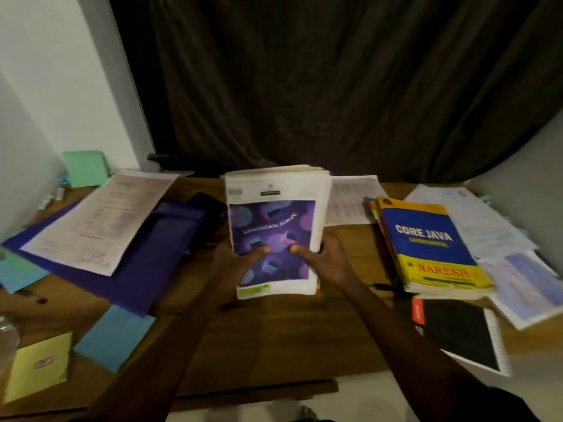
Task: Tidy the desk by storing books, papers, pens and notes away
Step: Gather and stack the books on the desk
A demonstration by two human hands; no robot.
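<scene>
Left hand (240, 263) and right hand (323, 260) closed around thick white-edged stack of books with purple printed cover (274, 236), lifted above wooden desk (274, 330) centre, likely for storing, blue-and-yellow paperback (426, 245) at three o'clock.

Readable print on two book covers

The purple cover of the book (272, 236) at the centre of the frame reads "INFINITE PERSPECTIVES", upside down to the camera. The blue and yellow book (429, 245) at right reads "CORE JAVA" and, lower down, "NARESH". Other print is too blurred.
</scene>
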